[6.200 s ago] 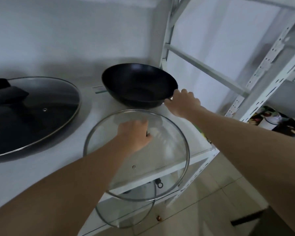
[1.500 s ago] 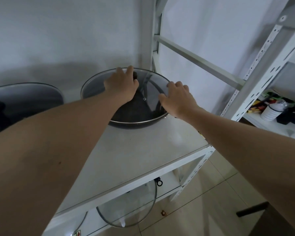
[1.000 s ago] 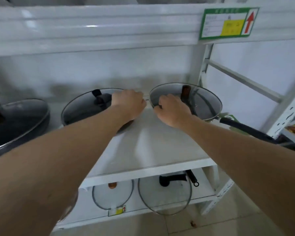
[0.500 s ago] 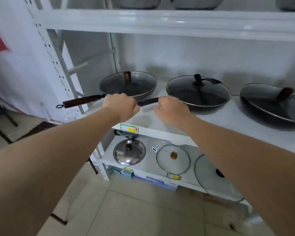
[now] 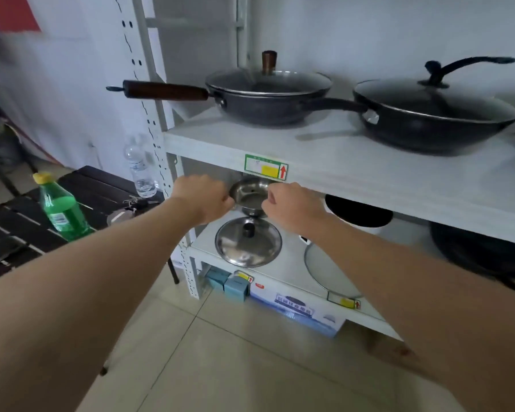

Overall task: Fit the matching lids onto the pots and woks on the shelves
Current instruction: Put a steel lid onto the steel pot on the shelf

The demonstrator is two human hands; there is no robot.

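Observation:
A small stainless steel pot point(image 5: 250, 197) stands uncovered at the left end of the lower shelf point(image 5: 283, 272). My left hand point(image 5: 204, 194) grips its left side and my right hand point(image 5: 289, 203) grips its right side, fingers curled at the rim. A steel lid point(image 5: 248, 248) with a black knob lies flat just in front of the pot. A glass lid point(image 5: 327, 272) lies to the right, partly hidden by my right forearm. On the shelf above, a wooden-handled wok point(image 5: 265, 105) and a black wok point(image 5: 434, 126) both carry glass lids.
A white pot point(image 5: 366, 226) with a dark inside and a dark wok point(image 5: 482, 254) sit further right on the lower shelf. Boxes point(image 5: 295, 307) lie under it. Left of the shelf post point(image 5: 149, 114) are a green bottle point(image 5: 61, 209), a water bottle point(image 5: 139, 171) and a black slatted table point(image 5: 18, 221).
My hands have dropped from the front edge of the wok shelf to the lower shelf and taken hold of the steel pot. The view has moved lower and closer.

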